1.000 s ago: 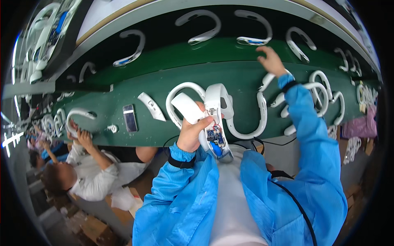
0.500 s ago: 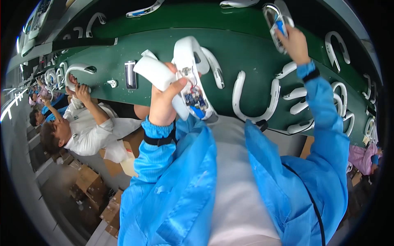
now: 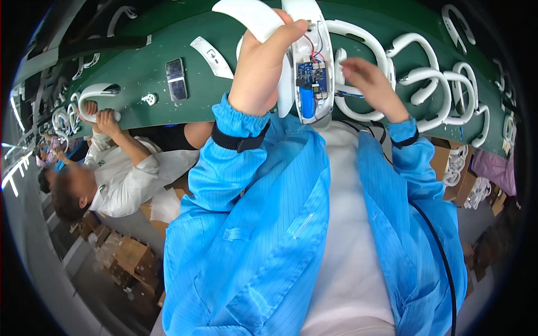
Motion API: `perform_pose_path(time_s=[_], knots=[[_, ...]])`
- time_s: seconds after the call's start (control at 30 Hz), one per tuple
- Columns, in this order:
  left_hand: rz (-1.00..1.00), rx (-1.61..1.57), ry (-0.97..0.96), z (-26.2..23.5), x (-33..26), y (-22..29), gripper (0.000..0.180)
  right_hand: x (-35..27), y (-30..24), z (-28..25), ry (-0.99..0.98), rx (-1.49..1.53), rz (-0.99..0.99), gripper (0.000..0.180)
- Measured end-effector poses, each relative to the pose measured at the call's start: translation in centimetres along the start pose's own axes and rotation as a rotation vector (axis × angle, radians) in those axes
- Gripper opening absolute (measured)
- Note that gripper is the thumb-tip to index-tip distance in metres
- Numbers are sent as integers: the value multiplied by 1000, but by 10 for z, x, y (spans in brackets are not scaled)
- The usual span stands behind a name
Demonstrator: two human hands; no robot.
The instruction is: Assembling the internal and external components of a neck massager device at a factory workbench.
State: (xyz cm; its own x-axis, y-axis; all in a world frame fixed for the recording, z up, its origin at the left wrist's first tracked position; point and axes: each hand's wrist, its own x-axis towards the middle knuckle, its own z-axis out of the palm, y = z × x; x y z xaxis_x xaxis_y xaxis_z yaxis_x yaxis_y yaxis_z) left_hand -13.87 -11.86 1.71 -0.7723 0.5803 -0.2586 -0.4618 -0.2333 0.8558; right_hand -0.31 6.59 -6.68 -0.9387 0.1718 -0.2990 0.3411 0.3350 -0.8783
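My left hand [image 3: 263, 73] is closed round an open white neck fan [image 3: 333, 84], its thumb on the upper end of the shell. Inside the shell show a blue circuit board [image 3: 311, 77], red and dark wires, and a blue battery-like block [image 3: 307, 103]. A curved white cover [image 3: 249, 17] sticks out beside the same hand, its lower part hidden behind the fingers. To the right, my right hand [image 3: 375, 87] is slightly blurred, fingers apart. It is nearest to a narrow part with a blue stripe [image 3: 351, 91], beside a U-shaped white neck fan [image 3: 367, 36]; whether it touches is unclear.
Several white neck fans [image 3: 428, 75] lie on the green table [image 3: 151, 67] at right. A curved white panel [image 3: 213, 57], a folding phone [image 3: 176, 79] and a small white part [image 3: 148, 99] lie to the left. A co-worker [image 3: 112, 168] at left handles another neck fan [image 3: 98, 92].
My right hand has come back from the far right and no longer holds the open shell there. My left hand with the open neck fan has shifted right and upward in view.
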Motion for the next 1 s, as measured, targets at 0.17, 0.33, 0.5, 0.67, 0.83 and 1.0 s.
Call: perform_pose_path(time_s=[0.17,0.33,0.5,0.67,0.83,1.0], knots=[[-95,-88,-37,13,-3,-16,18,-16,-83,50,37,907,-36,64],[-70,6,-66,-3,-15,-15,37,-21,-68,51,84,993,112,48],[152,-249,-231,-49,-31,20,47,-31,-56,47,9,1099,177,35],[43,80,41,-21,-44,10,43,-34,-68,55,-51,950,60,42],[42,6,-41,-11,-65,-3,45,-24,-60,49,-154,1204,52,50],[-245,63,-119,1,-119,-30,63,-29,-50,43,-283,1438,115,54]])
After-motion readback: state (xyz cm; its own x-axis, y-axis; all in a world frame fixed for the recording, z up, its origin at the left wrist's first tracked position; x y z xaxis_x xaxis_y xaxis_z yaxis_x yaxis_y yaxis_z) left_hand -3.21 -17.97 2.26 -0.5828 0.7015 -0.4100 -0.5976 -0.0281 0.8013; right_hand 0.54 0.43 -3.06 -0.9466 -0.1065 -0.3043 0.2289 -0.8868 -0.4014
